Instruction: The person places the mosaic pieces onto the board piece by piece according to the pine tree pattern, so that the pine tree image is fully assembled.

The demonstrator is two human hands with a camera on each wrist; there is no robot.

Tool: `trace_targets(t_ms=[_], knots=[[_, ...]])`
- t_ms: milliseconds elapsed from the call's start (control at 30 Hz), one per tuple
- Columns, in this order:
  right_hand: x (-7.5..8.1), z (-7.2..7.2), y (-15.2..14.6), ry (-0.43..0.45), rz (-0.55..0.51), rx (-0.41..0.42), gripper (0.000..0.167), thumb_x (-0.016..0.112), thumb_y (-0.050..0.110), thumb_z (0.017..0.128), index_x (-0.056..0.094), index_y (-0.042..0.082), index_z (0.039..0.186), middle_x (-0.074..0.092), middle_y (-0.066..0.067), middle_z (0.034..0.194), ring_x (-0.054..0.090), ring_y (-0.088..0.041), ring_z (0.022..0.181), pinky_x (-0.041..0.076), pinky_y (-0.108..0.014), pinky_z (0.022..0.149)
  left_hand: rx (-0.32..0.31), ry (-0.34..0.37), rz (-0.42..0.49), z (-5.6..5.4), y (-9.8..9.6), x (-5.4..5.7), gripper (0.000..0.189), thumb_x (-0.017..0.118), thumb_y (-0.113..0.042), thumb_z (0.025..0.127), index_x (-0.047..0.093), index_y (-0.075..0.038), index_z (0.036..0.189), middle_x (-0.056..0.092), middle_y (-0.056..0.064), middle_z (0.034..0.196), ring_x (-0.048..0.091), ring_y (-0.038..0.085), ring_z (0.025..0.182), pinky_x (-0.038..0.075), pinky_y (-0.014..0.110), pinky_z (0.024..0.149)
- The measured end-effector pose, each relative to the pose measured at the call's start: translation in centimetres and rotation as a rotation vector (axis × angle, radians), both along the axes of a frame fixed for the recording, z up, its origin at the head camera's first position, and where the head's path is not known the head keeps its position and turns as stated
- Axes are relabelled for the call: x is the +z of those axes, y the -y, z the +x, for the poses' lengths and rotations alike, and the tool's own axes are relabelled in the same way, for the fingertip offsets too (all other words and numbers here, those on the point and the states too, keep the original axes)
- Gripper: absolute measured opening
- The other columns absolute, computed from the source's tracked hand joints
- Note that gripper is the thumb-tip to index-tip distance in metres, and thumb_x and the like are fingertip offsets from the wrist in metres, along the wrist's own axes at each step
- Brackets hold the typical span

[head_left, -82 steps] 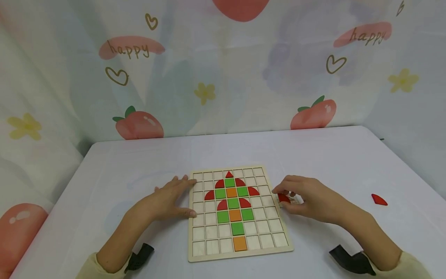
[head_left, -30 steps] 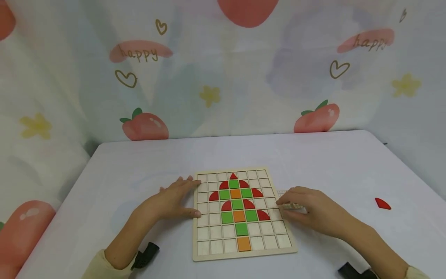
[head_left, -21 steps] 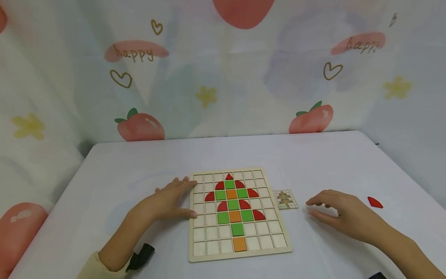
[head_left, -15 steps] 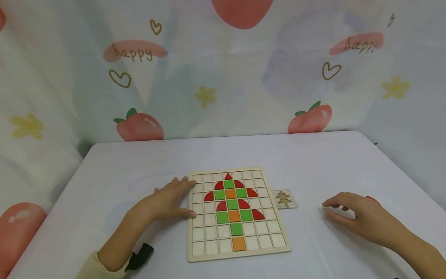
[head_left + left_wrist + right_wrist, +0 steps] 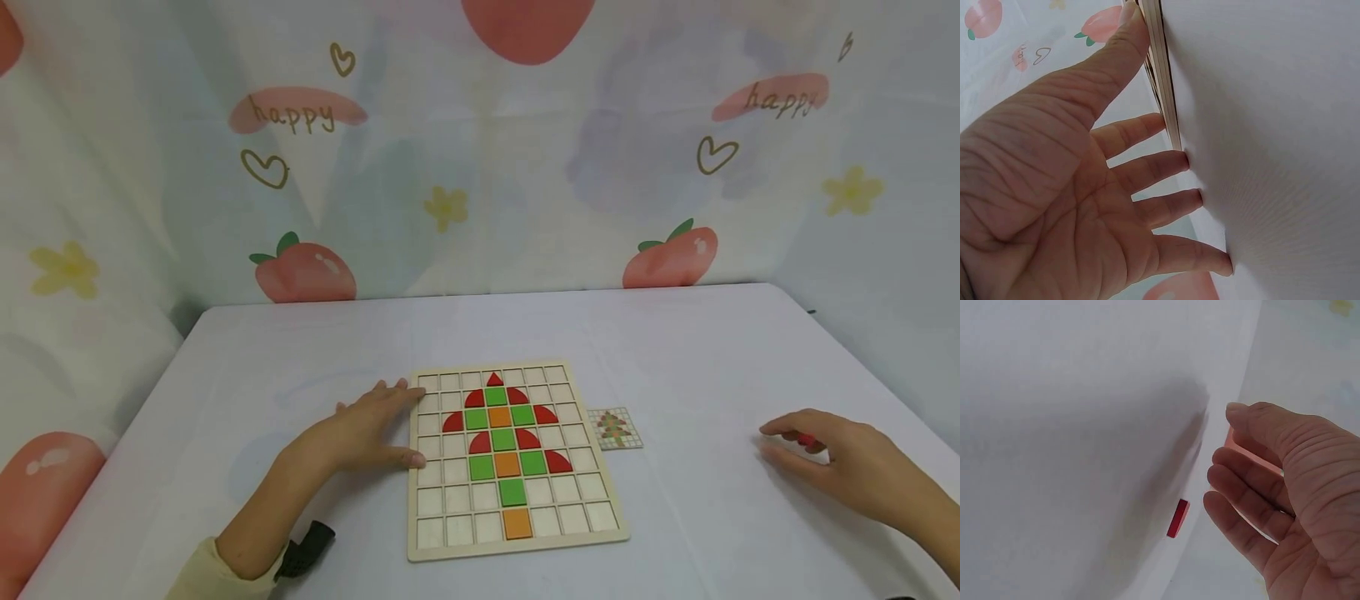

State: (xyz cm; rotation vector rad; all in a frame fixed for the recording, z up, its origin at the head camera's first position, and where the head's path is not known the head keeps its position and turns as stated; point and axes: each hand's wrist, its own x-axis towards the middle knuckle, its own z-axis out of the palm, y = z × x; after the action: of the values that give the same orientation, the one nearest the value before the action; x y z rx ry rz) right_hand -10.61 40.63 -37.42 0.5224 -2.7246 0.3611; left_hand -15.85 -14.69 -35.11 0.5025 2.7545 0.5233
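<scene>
My left hand (image 5: pixel 352 437) lies at the left edge of a wooden grid board (image 5: pixel 450 550), its thumb and index finger touching the rim. In the left wrist view the fingers are straight and spread beside the board's edge (image 5: pixel 1163 75). On the board, red, green and orange pieces form a tree shape. Far to the right, my right hand (image 5: pixel 847 471) hovers over the table with fingers loosely bent. A red quarter-round piece (image 5: pixel 808 442) shows behind its fingers. The right wrist view shows this red piece (image 5: pixel 1178 519) on the tablecloth, apart from the fingertips.
A small pattern card (image 5: pixel 615 428) with a printed tree lies against the board's right side. The table has a white cloth (image 5: pixel 697 350). Behind it hangs a patterned curtain (image 5: pixel 510 167).
My right hand set a red quarter-round piece into the board's right side, then moved away rightward to the loose red piece. The pattern card came into full view. My left hand stayed at the board.
</scene>
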Motion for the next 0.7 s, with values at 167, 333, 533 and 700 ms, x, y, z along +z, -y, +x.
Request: trace_targets(t_ms=[167,333,533,700], knots=[[-0.2,-0.1,-1.5,0.057,0.016,-0.071,0.031,0.09,0.012,0.075,0.074,0.017,0.101,0.061,0.018,0.084,0.054,0.012,0.074,0.042,-0.007,0.063,0.0,-0.007,-0.002,-0.1,0.0,-0.2,0.093,0.087,-0.045,0.079,0.044,-0.013,0.155,0.034,0.02,0.163,0.025,0.046,0.152,0.023,0.084,0.105],[-0.2,-0.4,-2.5,0.124,0.077,-0.115,0.031,0.089,0.008,0.075,0.074,0.009,0.102,0.07,0.001,0.092,0.051,0.015,0.078,0.049,-0.012,0.061,0.001,-0.003,-0.004,-0.1,0.0,-0.1,0.093,0.087,-0.045,0.079,0.044,-0.013,0.155,0.034,0.02,0.163,0.025,0.046,0.152,0.023,0.084,0.105],[-0.6,-0.8,-3.0,0.072,0.126,-0.059,0.036,0.087,-0.004,0.069,0.074,0.009,0.1,0.07,0.003,0.09,0.054,0.013,0.078,0.049,-0.011,0.061,0.005,0.008,-0.01,-0.1,-0.1,0.0,0.093,0.087,-0.045,0.079,0.044,-0.014,0.155,0.033,0.019,0.164,0.025,0.046,0.152,0.023,0.084,0.106],[-0.9,-0.9,-3.1,0.023,0.131,-0.022,0.04,0.087,-0.007,0.066,0.074,0.015,0.097,0.068,0.01,0.089,0.058,0.012,0.077,0.044,-0.006,0.063,0.004,0.01,-0.006,-0.2,-0.1,-0.1,0.093,0.086,-0.046,0.079,0.044,-0.015,0.156,0.033,0.019,0.164,0.024,0.045,0.152,0.022,0.084,0.106]])
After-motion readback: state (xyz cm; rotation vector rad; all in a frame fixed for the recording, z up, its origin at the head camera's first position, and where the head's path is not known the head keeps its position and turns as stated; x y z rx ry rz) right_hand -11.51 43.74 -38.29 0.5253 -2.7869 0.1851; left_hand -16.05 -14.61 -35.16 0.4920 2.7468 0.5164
